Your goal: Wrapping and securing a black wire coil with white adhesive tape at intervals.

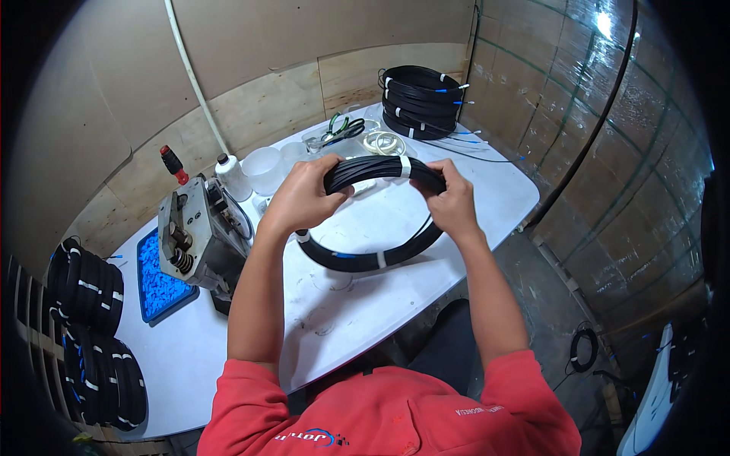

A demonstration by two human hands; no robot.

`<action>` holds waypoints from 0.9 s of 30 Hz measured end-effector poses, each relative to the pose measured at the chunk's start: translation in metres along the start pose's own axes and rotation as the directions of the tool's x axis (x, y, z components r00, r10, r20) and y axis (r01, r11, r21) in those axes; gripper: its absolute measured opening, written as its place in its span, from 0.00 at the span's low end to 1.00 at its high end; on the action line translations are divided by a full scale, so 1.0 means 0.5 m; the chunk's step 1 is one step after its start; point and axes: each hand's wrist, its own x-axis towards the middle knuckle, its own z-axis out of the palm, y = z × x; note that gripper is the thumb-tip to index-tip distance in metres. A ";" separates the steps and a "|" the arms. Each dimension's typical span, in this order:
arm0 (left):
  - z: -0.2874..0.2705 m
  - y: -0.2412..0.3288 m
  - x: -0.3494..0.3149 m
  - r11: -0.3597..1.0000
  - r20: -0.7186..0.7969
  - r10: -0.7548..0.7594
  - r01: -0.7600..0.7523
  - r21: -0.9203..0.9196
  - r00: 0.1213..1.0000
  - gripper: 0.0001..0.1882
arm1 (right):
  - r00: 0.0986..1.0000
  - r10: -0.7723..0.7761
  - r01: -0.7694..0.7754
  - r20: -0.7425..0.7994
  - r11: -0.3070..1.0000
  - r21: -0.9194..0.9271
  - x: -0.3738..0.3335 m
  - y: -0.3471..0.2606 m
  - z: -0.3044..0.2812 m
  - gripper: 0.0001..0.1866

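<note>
Between both hands I hold a coil of black cable (372, 166), tilted up off the white table. White tape bands wrap it in several places, and a small blue piece shows on its lower inner side. My left hand (309, 190) is closed round the upper left of the coil, thumb on the inside. On the upper right, my right hand (452, 199) grips the coil, its fingers bent over the outer edge. The lower part of the ring hangs close above the table or rests on it; I cannot tell which.
A metal machine (199, 235) stands left beside a blue tray (144, 283) of small blue pieces. Stacked black coils (422, 102) sit at the table's far end; more coils (99, 372) lie at left. A white bottle (233, 179), a tub (263, 172) and pliers (344, 131) line the back.
</note>
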 end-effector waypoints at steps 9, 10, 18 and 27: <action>0.042 -0.005 0.033 0.965 -0.088 0.105 -0.080 0.251 0.991 0.12 | 0.977 -0.073 0.045 -0.199 0.989 -0.141 -0.011 0.005 0.060 0.21; 0.049 -0.004 0.037 0.959 -0.116 0.112 -0.077 0.273 0.987 0.13 | 0.976 -0.052 0.023 -0.211 0.990 -0.137 -0.008 0.010 0.058 0.21; 0.066 0.001 0.051 0.941 -0.171 0.112 -0.049 0.334 0.979 0.13 | 0.992 -0.014 -0.007 -0.125 0.987 -0.162 0.005 0.009 0.036 0.17; 0.067 0.016 0.046 0.940 -0.150 0.072 -0.017 0.342 0.986 0.14 | 1.000 -0.024 0.025 0.007 0.984 -0.175 0.017 0.005 0.015 0.14</action>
